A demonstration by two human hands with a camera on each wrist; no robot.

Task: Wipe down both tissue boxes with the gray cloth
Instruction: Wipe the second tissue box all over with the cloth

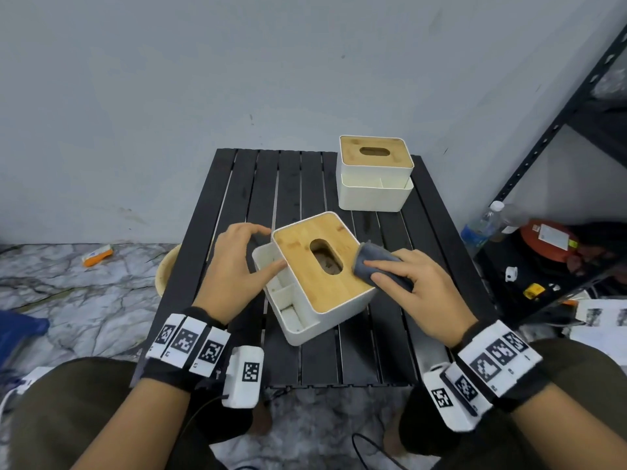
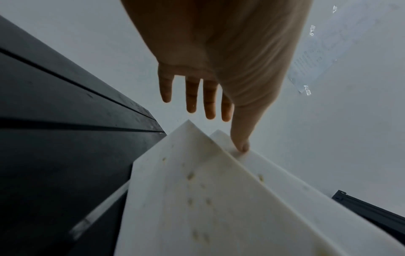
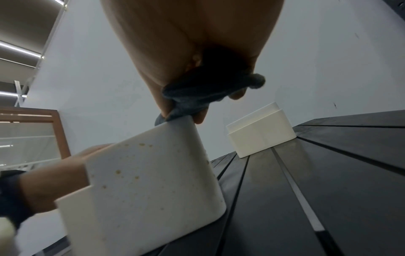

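The black slatted table [image 1: 305, 184] carries two white tissue boxes with bamboo lids. The near tissue box [image 1: 319, 276] sits at table centre, rotated so its corners point toward 12 and 6 o'clock. The far tissue box [image 1: 375, 174] stands at the 1 o'clock corner of the table, close to the rear and right edges, well apart from the near one.

The right hand [image 1: 420, 283] grasps the gray cloth [image 1: 376, 262], bunched under curled fingers, and presses it on the bamboo lid [image 1: 319, 266] at the lid's 3 o'clock edge, just beside the oval slot [image 1: 326, 257]. In the right wrist view the cloth [image 3: 197, 97] wraps over the top corner of the near box [image 3: 142, 181], whose white side wall shows small brown spots.

The left hand [image 1: 237, 266] holds nothing. Its fingers are extended and relaxed; the thumb [image 2: 242, 138] touches the wall beside the open side compartment [image 1: 281, 293] at the box's 9 o'clock side. The remaining fingers [image 2: 192, 93] hang clear beyond the box.

Open slats lie between the two boxes at 12 o'clock, and a bare strip runs along the near table edge at 6 o'clock. A black metal shelf rack [image 1: 559, 130] stands off the table at 3 o'clock, with a water bottle [image 1: 481, 225] on its lower level. A gray wall [image 1: 169, 96] rises directly behind the table's rear edge.
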